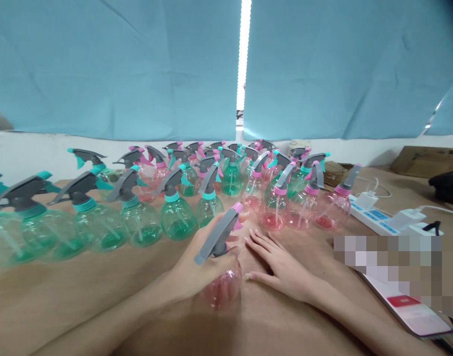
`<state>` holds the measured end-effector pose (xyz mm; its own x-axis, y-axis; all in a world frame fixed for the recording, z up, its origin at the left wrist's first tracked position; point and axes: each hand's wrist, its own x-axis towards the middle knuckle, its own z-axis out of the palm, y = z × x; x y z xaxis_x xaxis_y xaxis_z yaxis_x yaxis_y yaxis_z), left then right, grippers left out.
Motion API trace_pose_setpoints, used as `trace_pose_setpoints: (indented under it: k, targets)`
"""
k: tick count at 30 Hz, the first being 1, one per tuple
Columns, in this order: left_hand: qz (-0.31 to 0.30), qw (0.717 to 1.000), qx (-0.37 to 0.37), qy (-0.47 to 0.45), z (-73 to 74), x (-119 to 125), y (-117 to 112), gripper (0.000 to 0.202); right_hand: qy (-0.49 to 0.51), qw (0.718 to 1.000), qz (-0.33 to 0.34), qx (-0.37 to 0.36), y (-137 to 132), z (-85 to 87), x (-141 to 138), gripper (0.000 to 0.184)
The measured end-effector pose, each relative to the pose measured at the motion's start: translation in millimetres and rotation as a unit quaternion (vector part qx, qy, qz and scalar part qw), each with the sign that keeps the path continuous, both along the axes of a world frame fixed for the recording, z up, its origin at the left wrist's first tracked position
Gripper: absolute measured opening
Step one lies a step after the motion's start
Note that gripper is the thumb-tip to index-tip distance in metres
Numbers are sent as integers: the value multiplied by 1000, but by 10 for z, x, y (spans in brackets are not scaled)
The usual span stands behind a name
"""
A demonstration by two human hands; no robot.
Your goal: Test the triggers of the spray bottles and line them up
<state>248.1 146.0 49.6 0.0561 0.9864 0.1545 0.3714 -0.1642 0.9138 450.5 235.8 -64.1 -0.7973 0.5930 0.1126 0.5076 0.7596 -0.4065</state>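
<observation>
My left hand [211,254] is wrapped round the neck of a pink spray bottle [222,289] with a grey and pink trigger head. The bottle is close to me, a little tilted, its round body below my fingers. To its right, my right hand [281,262] lies low over the brown table, fingers stretched forward and apart, holding nothing. Beyond my left hand stands a row of green spray bottles [178,217] with grey and teal heads. Past my right hand are several pink spray bottles [304,210] with grey and pink heads.
More green and pink bottles [231,175] crowd the back by the wall. On the right lie a white power strip [374,215] with chargers and cables, and a phone [415,311] partly pixelated. Cardboard [422,160] and a black object [448,185] sit farther back. Blue curtains [115,69] hang behind.
</observation>
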Motion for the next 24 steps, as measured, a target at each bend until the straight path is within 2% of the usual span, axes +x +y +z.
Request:
trace_pose_setpoints:
  k: [3, 9, 16, 24]
  targets:
    - [-12, 1000, 25, 10, -10, 2, -15, 50, 4, 1000, 2, 1, 3, -8, 5, 77]
    - [-18, 998, 37, 37, -69, -36, 34, 33, -5, 1000, 0, -4, 11, -9, 10, 80]
    - [-10, 998, 55, 37, -157, -47, 88, 49, -4, 1000, -2, -15, 9, 14, 10, 78]
    - [5, 998, 48, 44, -79, -3, 54, 51, -6, 1000, -2, -10, 3, 32, 14, 78]
